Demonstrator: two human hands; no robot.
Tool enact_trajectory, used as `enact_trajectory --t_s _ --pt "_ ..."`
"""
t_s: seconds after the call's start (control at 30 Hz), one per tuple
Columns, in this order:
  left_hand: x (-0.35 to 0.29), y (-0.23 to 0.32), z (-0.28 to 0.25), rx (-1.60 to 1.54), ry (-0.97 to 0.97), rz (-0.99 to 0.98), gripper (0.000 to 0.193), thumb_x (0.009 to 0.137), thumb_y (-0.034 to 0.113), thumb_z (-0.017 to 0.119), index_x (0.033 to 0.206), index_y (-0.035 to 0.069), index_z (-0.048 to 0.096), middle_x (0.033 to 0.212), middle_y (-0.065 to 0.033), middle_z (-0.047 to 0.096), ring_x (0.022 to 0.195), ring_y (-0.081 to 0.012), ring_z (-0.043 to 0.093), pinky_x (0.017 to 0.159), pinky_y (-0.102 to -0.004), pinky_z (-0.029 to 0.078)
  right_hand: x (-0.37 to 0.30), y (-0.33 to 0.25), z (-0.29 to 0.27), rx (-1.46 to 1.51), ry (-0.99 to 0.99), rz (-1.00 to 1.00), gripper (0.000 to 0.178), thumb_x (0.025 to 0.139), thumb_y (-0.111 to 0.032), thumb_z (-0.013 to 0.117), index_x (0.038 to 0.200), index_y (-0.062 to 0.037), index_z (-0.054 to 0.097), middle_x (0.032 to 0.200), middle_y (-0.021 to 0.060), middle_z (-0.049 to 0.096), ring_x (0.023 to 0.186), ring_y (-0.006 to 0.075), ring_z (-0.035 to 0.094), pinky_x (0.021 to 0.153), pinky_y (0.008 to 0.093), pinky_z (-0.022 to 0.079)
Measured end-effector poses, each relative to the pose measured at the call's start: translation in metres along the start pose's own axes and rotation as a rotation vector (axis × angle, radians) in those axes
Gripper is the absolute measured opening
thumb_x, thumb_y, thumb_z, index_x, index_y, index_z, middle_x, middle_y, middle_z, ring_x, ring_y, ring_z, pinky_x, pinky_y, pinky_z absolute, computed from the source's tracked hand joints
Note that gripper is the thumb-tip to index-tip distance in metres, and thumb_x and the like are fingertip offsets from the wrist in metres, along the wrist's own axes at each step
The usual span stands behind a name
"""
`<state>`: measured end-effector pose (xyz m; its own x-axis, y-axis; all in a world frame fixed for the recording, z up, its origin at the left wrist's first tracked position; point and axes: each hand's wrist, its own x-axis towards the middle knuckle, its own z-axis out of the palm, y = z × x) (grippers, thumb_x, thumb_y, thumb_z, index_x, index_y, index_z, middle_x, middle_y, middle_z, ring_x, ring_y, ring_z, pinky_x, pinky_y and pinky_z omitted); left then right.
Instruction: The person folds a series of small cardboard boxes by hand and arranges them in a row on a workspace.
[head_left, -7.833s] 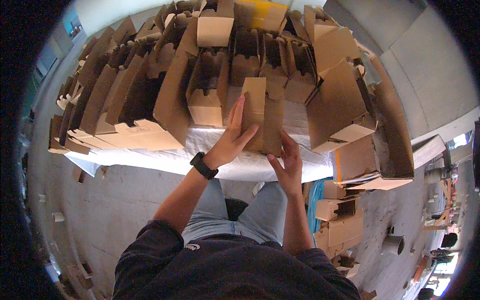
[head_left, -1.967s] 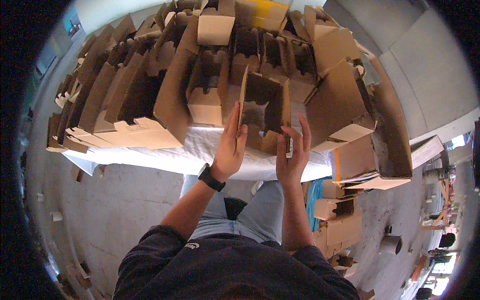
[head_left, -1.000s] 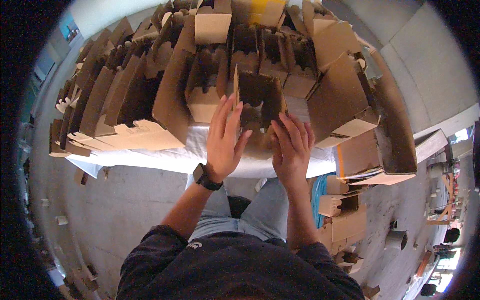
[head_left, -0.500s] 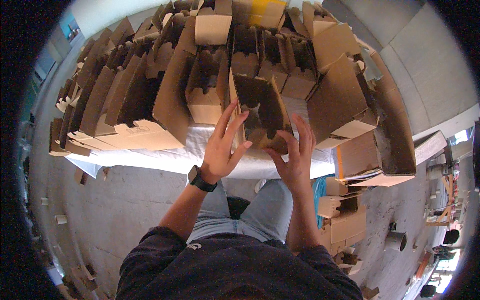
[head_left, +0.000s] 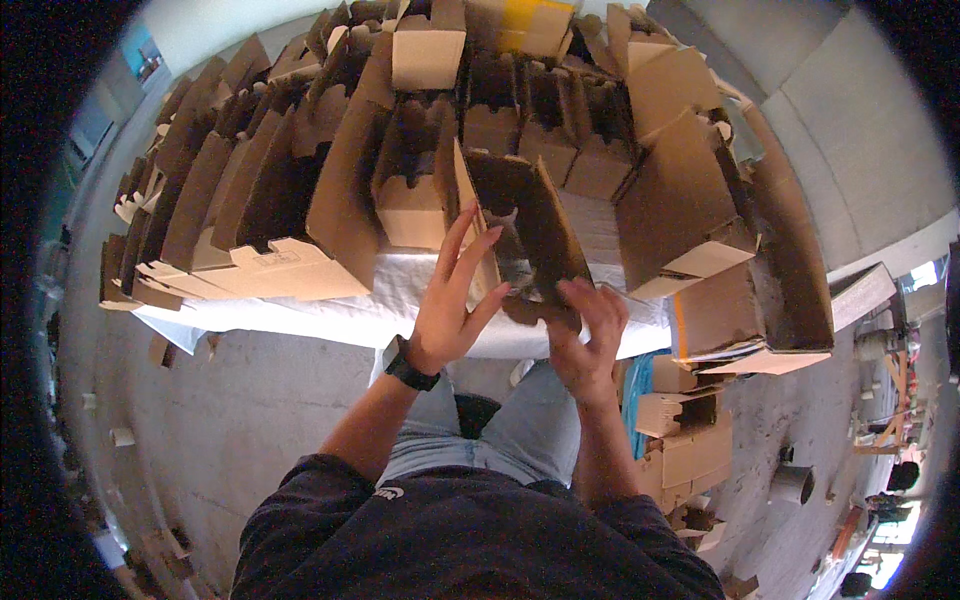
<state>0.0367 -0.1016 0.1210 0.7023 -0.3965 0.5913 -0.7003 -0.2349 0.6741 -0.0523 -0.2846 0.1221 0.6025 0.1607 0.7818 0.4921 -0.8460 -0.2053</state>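
Note:
An open-topped, narrow brown cardboard box (head_left: 562, 235) stands in front of me on a white-covered table, its dark inside facing up and something pale and crumpled lying in it. My left hand (head_left: 447, 310), with a dark watch on its wrist, has its fingers stretched and spread, the tips at the box's left wall. At the near right corner, my right hand (head_left: 588, 335) is closed on the box's cut-out near end, thumb and fingers bent over the cardboard. Part of that corner is hidden by the fingers.
Rows of similar open boxes (head_left: 415, 210) crowd the table to the left and behind. Larger cartons (head_left: 675, 200) stand at the right. White cloth (head_left: 400, 275) covers the tabletop. Below the table's right side sit more cardboard pieces (head_left: 697, 455) beside a blue plastic bag (head_left: 638, 400).
My right hand has come down and closed on the near right corner of the box. The near end has shifted slightly toward me. My left hand has hardly moved.

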Motion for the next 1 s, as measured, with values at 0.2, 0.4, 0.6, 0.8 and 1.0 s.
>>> enact_trajectory --t_s 0.2,0.4,0.6,0.8,1.0 --pt "0.002 0.004 0.004 -0.17 0.003 -0.085 0.07 0.074 -0.001 0.069 0.136 0.012 0.041 0.153 -0.0148 0.018 0.14 -0.0327 0.024 0.107 -0.0436 0.034 -0.012 -0.005 0.009 0.006 0.052 -0.016 0.027 0.069 0.009 0.066 0.07 -0.0134 0.051 0.105 0.0058 0.068 0.098 0.022 0.066 0.097 0.0388 0.038" --pt "0.006 0.008 -0.008 -0.305 -0.081 -0.142 0.074 0.07 0.002 0.076 0.134 0.014 0.041 0.152 -0.0167 0.015 0.14 -0.0344 0.022 0.102 -0.0436 0.041 0.009 -0.008 -0.01 0.247 0.016 0.065 0.02 0.079 0.002 0.056 0.096 -0.0082 0.054 0.108 0.0137 0.067 0.099 0.028 0.065 0.099 0.045 0.039" --pt "0.006 0.009 -0.009 -0.285 -0.16 -0.145 0.082 0.067 0.003 0.077 0.137 0.015 0.035 0.154 -0.0152 0.007 0.142 -0.035 0.015 0.104 -0.0475 0.039 0.015 -0.003 -0.015 0.169 0.003 0.157 0.027 0.095 -0.015 0.041 0.113 -0.0016 0.055 0.112 0.014 0.065 0.104 0.0314 0.062 0.099 0.0463 0.04" --pt "0.001 0.007 -0.006 -0.311 -0.166 -0.152 0.083 0.066 0.005 0.079 0.136 0.014 0.035 0.154 -0.0158 0.005 0.142 -0.0354 0.013 0.105 -0.0482 0.037 0.021 -0.01 -0.013 0.07 0.052 0.318 0.025 0.087 0.003 0.053 0.109 -0.0048 0.061 0.113 0.0104 0.066 0.105 0.0304 0.061 0.096 0.04 0.044" --pt "0.0 0.007 0.001 -0.254 -0.075 -0.107 0.078 0.063 0.006 0.082 0.128 0.009 0.039 0.152 -0.0197 0.011 0.139 -0.0381 0.022 0.106 -0.0427 0.037 0.036 -0.002 -0.013 -0.128 0.051 0.335 0.024 0.083 0.005 0.058 0.102 -0.0068 0.066 0.115 0.0111 0.064 0.106 0.0275 0.061 0.085 0.0359 0.051"
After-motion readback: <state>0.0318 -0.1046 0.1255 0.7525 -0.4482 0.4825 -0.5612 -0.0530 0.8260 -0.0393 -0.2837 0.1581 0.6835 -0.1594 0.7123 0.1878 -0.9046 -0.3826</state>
